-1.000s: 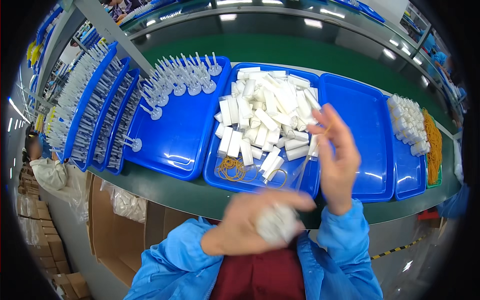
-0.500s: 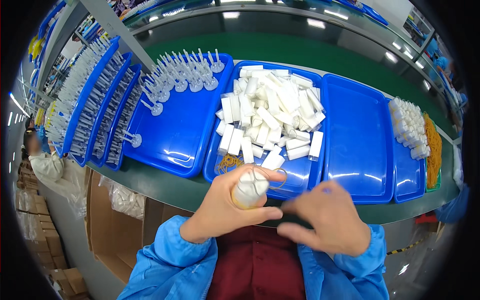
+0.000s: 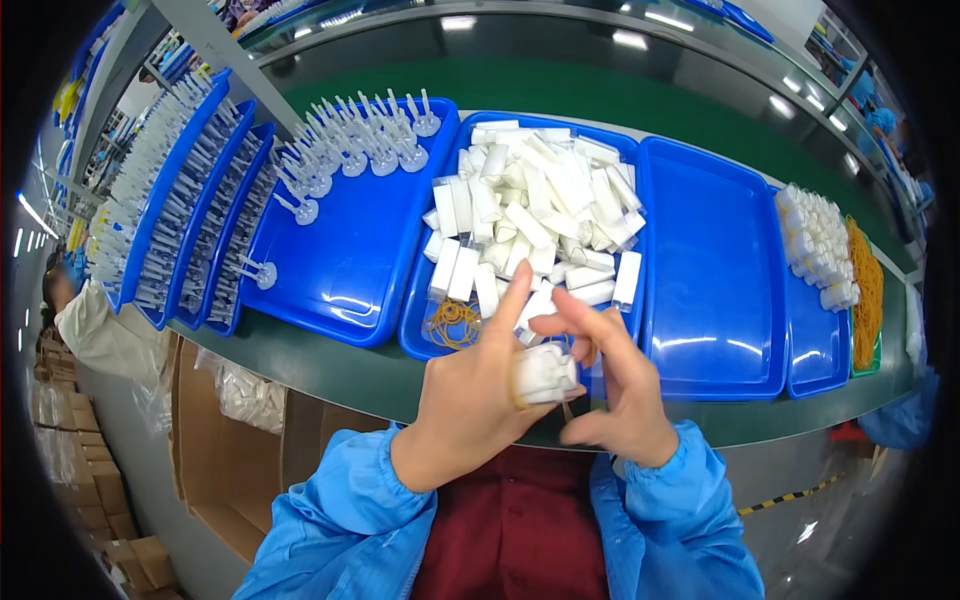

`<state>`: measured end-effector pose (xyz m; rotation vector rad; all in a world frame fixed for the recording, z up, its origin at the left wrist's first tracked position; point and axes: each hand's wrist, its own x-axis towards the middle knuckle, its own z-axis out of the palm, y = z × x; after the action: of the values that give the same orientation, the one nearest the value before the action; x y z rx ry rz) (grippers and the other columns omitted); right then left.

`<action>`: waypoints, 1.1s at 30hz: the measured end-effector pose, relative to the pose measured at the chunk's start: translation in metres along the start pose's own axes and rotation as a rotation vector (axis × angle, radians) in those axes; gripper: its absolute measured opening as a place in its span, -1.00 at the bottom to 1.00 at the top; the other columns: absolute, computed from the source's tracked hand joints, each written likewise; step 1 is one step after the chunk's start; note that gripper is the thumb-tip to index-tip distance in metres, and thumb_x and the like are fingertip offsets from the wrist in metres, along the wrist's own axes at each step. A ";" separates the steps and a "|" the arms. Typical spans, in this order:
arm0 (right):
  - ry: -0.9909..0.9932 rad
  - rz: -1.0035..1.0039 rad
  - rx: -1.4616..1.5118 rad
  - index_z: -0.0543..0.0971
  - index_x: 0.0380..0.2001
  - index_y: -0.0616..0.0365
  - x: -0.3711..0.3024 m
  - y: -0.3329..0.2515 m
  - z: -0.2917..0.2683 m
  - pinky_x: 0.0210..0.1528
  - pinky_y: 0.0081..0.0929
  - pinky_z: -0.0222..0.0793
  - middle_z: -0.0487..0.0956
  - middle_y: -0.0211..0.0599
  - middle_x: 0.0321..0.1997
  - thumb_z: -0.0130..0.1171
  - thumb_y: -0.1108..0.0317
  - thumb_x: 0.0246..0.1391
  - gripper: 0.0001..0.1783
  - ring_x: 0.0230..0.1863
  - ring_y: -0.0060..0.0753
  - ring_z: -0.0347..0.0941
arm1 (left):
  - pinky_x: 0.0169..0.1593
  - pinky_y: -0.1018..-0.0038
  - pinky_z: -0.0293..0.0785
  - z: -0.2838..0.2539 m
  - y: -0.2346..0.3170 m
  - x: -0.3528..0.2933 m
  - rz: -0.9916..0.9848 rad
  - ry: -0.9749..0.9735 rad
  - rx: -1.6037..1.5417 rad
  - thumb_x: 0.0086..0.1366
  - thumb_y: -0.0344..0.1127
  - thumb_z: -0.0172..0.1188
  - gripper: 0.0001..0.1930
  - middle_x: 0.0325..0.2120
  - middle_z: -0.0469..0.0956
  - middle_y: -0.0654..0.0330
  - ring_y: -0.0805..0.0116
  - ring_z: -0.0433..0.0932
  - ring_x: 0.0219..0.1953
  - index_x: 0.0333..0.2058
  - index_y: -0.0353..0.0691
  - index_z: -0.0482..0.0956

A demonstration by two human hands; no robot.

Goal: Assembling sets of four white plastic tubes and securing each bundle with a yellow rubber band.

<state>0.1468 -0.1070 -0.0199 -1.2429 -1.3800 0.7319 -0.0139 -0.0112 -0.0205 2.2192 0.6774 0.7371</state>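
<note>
My left hand [image 3: 465, 400] is wrapped round a bundle of white blocks [image 3: 545, 375] in clear film, its end facing right above the near edge of the table. The index finger of that hand points up and away. Close against the bundle's right side is my right hand [image 3: 625, 390], with thumb and index finger apart and the other fingers partly bent. I see nothing clearly held in it. Beyond both hands, a blue tray [image 3: 415, 335] holds a heap of white film-wrapped blocks [image 3: 540, 205] and a small clump of tan rubber bands [image 3: 455, 322].
On the left, a blue tray [image 3: 330, 250] bears clear stemmed parts [image 3: 375, 145], beside tilted trays [image 3: 170, 210] full of them. To the right are another blue tray [image 3: 710, 260], stacked white bundles [image 3: 818, 245] and many rubber bands [image 3: 864, 290]. A cardboard box [image 3: 225, 460] stands below left.
The bundle has turned from facing me to facing right and moved slightly right. My right hand has come in beside it. The rubber band loop seen near the left fingers no longer shows clearly.
</note>
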 end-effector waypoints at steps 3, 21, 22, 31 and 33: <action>0.027 -0.117 -0.218 0.51 0.06 0.19 0.001 0.003 0.004 -0.10 -0.42 0.37 0.57 -0.20 -0.08 0.54 0.34 -0.14 -0.35 -0.13 -0.24 0.44 | -0.41 0.27 0.55 -0.001 -0.005 0.003 0.118 -0.140 0.218 0.01 -0.12 0.57 0.14 -0.55 0.61 0.10 0.06 0.67 -0.47 0.46 -0.26 0.03; -0.010 -0.132 -0.465 0.42 0.04 0.21 -0.011 -0.025 0.031 -0.03 -0.17 0.44 0.50 -0.03 -0.02 0.39 0.44 -0.16 -0.38 -0.09 0.00 0.47 | 0.33 0.30 0.28 -0.032 -0.011 -0.012 -0.419 -0.211 -1.034 0.55 0.10 -0.14 -0.35 0.24 0.38 0.03 0.24 0.33 0.29 0.34 -0.34 0.27; 0.050 -0.070 -0.459 0.41 0.01 0.23 -0.017 -0.033 0.024 0.01 -0.22 0.40 0.47 -0.05 -0.02 0.29 0.48 -0.13 -0.45 -0.09 -0.07 0.44 | 0.32 0.33 0.27 -0.039 -0.017 -0.010 -0.292 -0.198 -0.885 0.56 0.00 -0.04 -0.42 0.22 0.39 0.04 0.27 0.32 0.29 0.32 -0.35 0.30; 0.697 0.099 -0.934 0.56 0.11 0.20 -0.061 -0.013 -0.104 0.08 -0.32 0.44 0.55 -0.09 0.03 0.43 0.51 -0.01 -0.44 0.06 -0.11 0.50 | -0.11 0.12 0.47 -0.191 -0.208 -0.018 -0.177 0.203 1.289 0.28 -0.22 0.31 -0.75 -0.15 0.59 0.07 -0.03 0.59 -0.13 -0.13 -0.17 0.61; 0.841 0.117 -1.148 0.55 0.15 0.18 -0.090 -0.006 -0.143 0.04 -0.31 0.45 0.55 -0.10 0.02 0.42 0.49 0.01 -0.42 0.04 -0.11 0.50 | -0.14 0.13 0.46 -0.196 -0.218 -0.013 -0.217 0.168 1.216 0.29 -0.30 0.28 -0.74 -0.16 0.54 0.06 -0.05 0.58 -0.15 -0.09 -0.20 0.52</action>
<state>0.2695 -0.2233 -0.0103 -2.1611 -0.9477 -0.6391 -0.2086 0.2034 -0.0686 3.0419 1.7606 0.4119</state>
